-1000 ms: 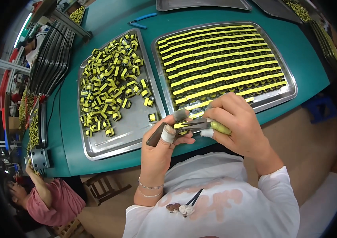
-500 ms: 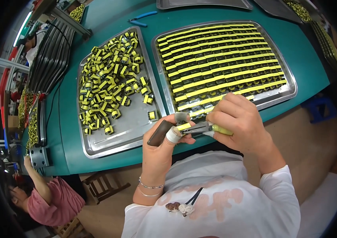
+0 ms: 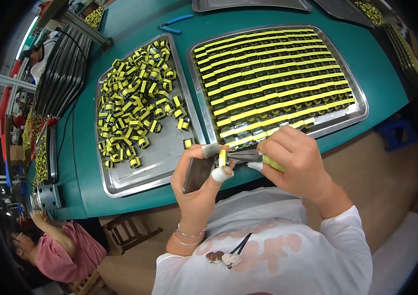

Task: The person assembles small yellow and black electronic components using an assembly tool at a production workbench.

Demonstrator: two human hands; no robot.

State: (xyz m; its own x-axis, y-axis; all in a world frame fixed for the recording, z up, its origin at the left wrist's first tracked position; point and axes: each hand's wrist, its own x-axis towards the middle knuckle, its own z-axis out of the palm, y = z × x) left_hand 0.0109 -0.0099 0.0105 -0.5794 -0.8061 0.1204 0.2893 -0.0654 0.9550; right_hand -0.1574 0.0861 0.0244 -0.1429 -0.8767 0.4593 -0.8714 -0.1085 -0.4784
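Note:
My left hand pinches a small transformer, black with a band of yellow tape, between thumb and fingers. Pale wraps cover those fingertips. A dark flat block lies against the same palm; what it is I cannot tell. My right hand is closed round pliers with yellow-green handles. Their jaws reach the transformer's right side, where its pins are too small to make out. Just beyond my hands, a metal tray bears rows of similar transformers.
Loose transformers lie heaped in a second metal tray at the left. Blue-handled cutters rest on the green table behind it. Stacked dark trays stand further left. A co-worker in pink sits at the lower left.
My left hand has turned the transformer so its yellow band now stands upright. The pliers' jaws have shifted to its right side. The co-worker's arm has moved slightly.

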